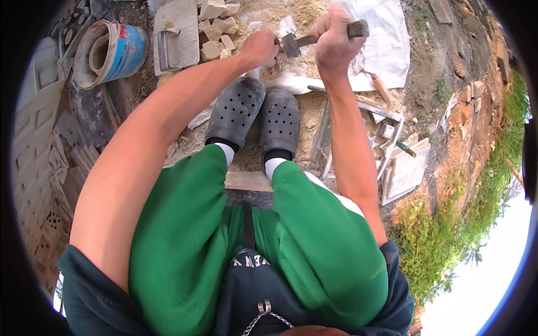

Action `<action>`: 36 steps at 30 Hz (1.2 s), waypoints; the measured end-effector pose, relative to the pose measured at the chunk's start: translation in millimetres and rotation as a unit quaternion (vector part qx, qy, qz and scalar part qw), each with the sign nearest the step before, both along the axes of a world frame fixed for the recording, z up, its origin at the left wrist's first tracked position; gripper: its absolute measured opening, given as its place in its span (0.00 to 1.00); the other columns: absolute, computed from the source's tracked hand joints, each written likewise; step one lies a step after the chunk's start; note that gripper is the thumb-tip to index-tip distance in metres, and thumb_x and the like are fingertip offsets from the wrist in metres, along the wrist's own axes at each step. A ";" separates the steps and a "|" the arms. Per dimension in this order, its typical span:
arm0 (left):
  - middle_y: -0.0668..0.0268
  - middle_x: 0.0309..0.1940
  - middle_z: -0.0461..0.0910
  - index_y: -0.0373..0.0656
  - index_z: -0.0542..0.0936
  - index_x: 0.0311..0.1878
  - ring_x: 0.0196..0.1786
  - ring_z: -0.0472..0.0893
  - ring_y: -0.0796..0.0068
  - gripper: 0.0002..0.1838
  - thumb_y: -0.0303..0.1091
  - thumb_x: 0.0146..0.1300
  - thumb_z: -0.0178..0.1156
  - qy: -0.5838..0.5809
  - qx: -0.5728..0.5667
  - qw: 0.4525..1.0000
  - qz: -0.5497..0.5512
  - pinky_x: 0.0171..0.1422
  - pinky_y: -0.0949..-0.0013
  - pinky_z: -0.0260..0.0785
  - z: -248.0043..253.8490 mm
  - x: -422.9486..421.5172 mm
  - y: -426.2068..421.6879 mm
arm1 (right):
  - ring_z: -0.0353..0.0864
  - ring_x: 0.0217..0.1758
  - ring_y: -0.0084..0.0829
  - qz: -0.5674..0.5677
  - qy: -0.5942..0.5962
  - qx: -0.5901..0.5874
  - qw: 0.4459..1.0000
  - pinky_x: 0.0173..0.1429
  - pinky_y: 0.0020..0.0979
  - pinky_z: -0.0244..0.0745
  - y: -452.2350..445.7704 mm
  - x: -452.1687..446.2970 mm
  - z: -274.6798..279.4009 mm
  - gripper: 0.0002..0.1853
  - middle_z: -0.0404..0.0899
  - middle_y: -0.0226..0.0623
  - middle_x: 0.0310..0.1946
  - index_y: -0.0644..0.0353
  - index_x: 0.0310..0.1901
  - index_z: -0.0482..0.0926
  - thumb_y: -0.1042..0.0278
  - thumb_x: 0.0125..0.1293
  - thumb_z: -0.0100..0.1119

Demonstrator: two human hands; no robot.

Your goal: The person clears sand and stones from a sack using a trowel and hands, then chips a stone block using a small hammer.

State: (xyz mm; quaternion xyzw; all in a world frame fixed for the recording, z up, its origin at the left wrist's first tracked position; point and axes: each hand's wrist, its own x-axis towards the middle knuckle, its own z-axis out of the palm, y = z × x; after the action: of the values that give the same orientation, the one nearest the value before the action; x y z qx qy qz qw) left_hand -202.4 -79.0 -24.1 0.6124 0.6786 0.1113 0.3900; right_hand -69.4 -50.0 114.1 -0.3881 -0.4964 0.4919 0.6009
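Observation:
My right hand [336, 42] is wrapped round the handle of a hammer [292, 46], whose dark metal head hangs to the left of the fist, close to my left hand. My left hand [260, 47] is closed, its fingers pressed together at the edge of the rubble; what it holds, if anything, is too small to make out. A small whitish piece [287, 26] lies just above the hammer head. Broken pale blocks [216, 29] are heaped to the left of my left hand, and sandy debris [305, 12] is spread behind both hands.
A blue and white bucket [126, 51] stands at the upper left beside a board [170, 33] with a trowel-like tool. White sheeting [386, 39] lies at the upper right, with a wooden-handled tool [382, 87]. A metal frame [392, 120] and stacked tiles [408, 171] are at the right.

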 end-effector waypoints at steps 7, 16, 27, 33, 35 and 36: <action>0.56 0.48 0.81 0.43 0.88 0.41 0.49 0.82 0.52 0.12 0.36 0.59 0.62 0.018 -0.002 1.000 0.018 0.57 0.55 0.74 -10.1 3.8 -2.5 | 0.58 0.15 0.20 -0.029 -0.005 0.009 1.000 0.21 0.28 0.53 -11.1 -3.3 18.2 0.24 0.61 0.25 0.13 0.55 0.17 0.63 0.65 0.76 0.45; 0.56 0.50 0.80 0.50 0.89 0.43 0.54 0.80 0.51 0.11 0.37 0.60 0.62 0.058 0.008 0.998 0.022 0.61 0.54 0.72 -12.2 5.9 -2.8 | 0.59 0.16 0.21 -0.027 -0.013 0.021 0.999 0.23 0.29 0.54 -3.7 2.1 21.5 0.24 0.62 0.26 0.12 0.55 0.16 0.61 0.67 0.76 0.44; 0.58 0.50 0.81 0.51 0.89 0.42 0.55 0.80 0.54 0.11 0.38 0.59 0.61 0.040 -0.074 0.996 0.029 0.61 0.54 0.73 9.3 6.0 0.9 | 0.62 0.17 0.20 -0.041 0.014 -0.038 0.998 0.23 0.27 0.56 4.7 -4.8 15.2 0.23 0.62 0.25 0.12 0.55 0.17 0.63 0.67 0.74 0.46; 0.60 0.46 0.85 0.51 0.88 0.43 0.47 0.84 0.55 0.12 0.42 0.61 0.60 0.100 -0.033 0.994 -0.023 0.56 0.56 0.75 1.6 6.1 0.4 | 0.59 0.15 0.20 -0.035 0.010 -0.054 0.998 0.21 0.28 0.54 12.0 -5.0 25.1 0.23 0.61 0.25 0.12 0.55 0.17 0.63 0.67 0.74 0.47; 0.60 0.46 0.85 0.51 0.87 0.45 0.46 0.85 0.56 0.13 0.43 0.63 0.60 0.076 0.005 0.997 0.011 0.55 0.57 0.75 4.9 1.2 1.3 | 0.58 0.15 0.18 -0.023 0.047 -0.033 0.998 0.21 0.27 0.54 8.8 1.8 29.0 0.23 0.60 0.25 0.12 0.54 0.18 0.62 0.65 0.76 0.48; 0.61 0.45 0.86 0.51 0.87 0.47 0.46 0.85 0.58 0.14 0.45 0.65 0.59 0.051 0.046 0.997 0.043 0.54 0.58 0.76 2.0 -1.6 2.5 | 0.58 0.15 0.19 -0.029 0.041 -0.031 0.998 0.21 0.28 0.54 5.6 1.9 29.0 0.23 0.60 0.25 0.12 0.54 0.18 0.62 0.66 0.76 0.47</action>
State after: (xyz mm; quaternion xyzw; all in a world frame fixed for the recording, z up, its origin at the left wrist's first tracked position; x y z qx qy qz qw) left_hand -204.0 -76.5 -22.1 0.6049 0.7173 0.1273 0.3215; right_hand -67.4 -44.4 143.1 -0.4005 -0.4443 0.5045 0.6226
